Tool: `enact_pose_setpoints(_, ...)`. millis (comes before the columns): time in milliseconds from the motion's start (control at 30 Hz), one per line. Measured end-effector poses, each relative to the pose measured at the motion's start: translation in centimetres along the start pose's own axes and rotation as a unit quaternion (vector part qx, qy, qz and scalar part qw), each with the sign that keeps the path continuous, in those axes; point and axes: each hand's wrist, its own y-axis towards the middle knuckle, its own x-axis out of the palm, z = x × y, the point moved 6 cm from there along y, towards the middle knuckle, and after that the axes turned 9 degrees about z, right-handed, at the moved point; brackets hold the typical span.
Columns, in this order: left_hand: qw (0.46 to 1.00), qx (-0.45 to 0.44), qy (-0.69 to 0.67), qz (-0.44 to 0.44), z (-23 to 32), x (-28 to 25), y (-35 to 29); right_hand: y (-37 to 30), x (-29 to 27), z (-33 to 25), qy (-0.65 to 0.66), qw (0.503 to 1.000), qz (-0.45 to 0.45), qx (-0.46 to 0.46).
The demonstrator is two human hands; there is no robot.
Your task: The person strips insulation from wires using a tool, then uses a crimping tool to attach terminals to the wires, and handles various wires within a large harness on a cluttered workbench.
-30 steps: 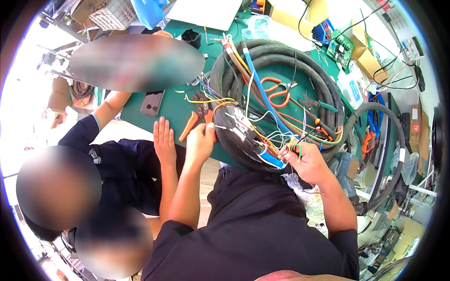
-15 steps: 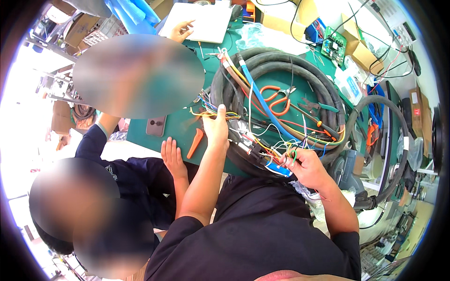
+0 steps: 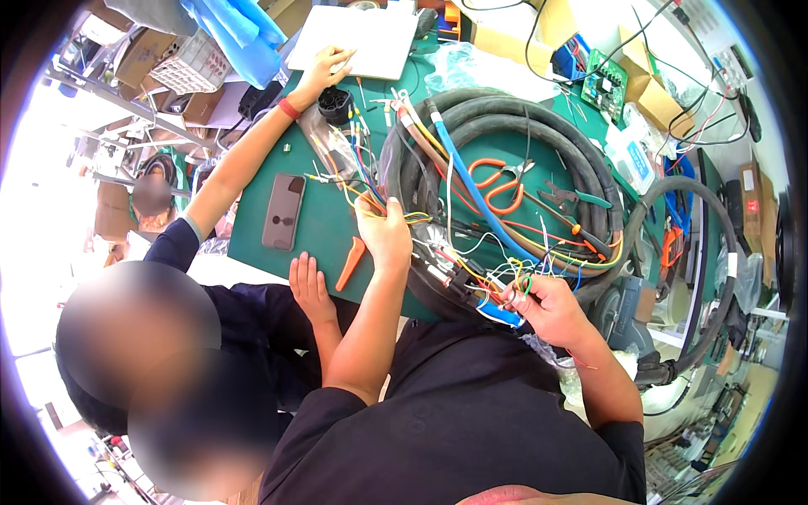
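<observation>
My left hand [image 3: 385, 236] is closed around a bundle of thin coloured wires [image 3: 370, 181] that fan out toward the far left. My right hand [image 3: 549, 310] pinches a thin green wire [image 3: 527, 284], near a tangle of white, red and yellow leads. Between my hands is a cable end with a black clamp-like part [image 3: 461, 282] and a blue piece [image 3: 498, 315]. Behind them lies a coil of thick black cable [image 3: 505, 105], with a blue wire [image 3: 471, 189] across it. Inside the coil are orange-handled pliers [image 3: 505, 198], green-handled pliers [image 3: 589, 199] and a screwdriver [image 3: 589, 240].
A co-worker at my left has one hand [image 3: 326, 71] on a flat white object [image 3: 370, 38] and another hand [image 3: 311, 290] at the table edge. On the green table [image 3: 248, 223] lie a phone [image 3: 284, 210], an orange tool [image 3: 350, 263] and a round black connector [image 3: 335, 105]. A circuit board [image 3: 602, 84] stands far right.
The co-worker's far hand has shifted slightly over the white object. My left hand has moved slightly with the wires; my right hand keeps nearly the same place, fingers still pinched.
</observation>
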Motion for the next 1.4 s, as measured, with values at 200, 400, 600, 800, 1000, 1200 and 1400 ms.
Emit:
enact_pose_setpoints(200,0.984,-0.023,-0.076,-0.157,3.1,1.6,-0.8,0.1,0.0,-0.2,0.001,1.0,0.006,-0.003)
enact_pose_setpoints(400,0.963,-0.043,-0.13,-0.233,6.0,3.7,-1.6,0.0,0.0,-0.8,-0.005,1.0,0.014,-0.013)
enact_pose_setpoints(600,0.97,-0.016,-0.127,-0.206,9.3,4.7,-1.7,-0.4,-0.1,-1.0,0.006,0.999,0.018,-0.026)
enact_pose_setpoints(800,0.965,-0.038,-0.099,-0.238,9.5,5.1,-3.2,-0.5,-0.1,-0.9,0.005,0.999,0.01,-0.045)
enact_pose_setpoints(1000,0.946,-0.11,-0.116,-0.283,8.9,4.7,-6.5,-0.6,-0.2,-0.5,-0.024,0.996,0.018,-0.081)
enact_pose_setpoints(1200,0.942,-0.091,-0.069,-0.315,9.0,4.5,-8.8,-1.1,-0.4,-1.0,-0.058,0.986,0.06,-0.143)
enact_pose_setpoints(1400,0.956,-0.06,-0.039,-0.286,8.7,4.4,-9.0,-1.4,-0.3,-1.5,-0.041,0.977,0.099,-0.185)
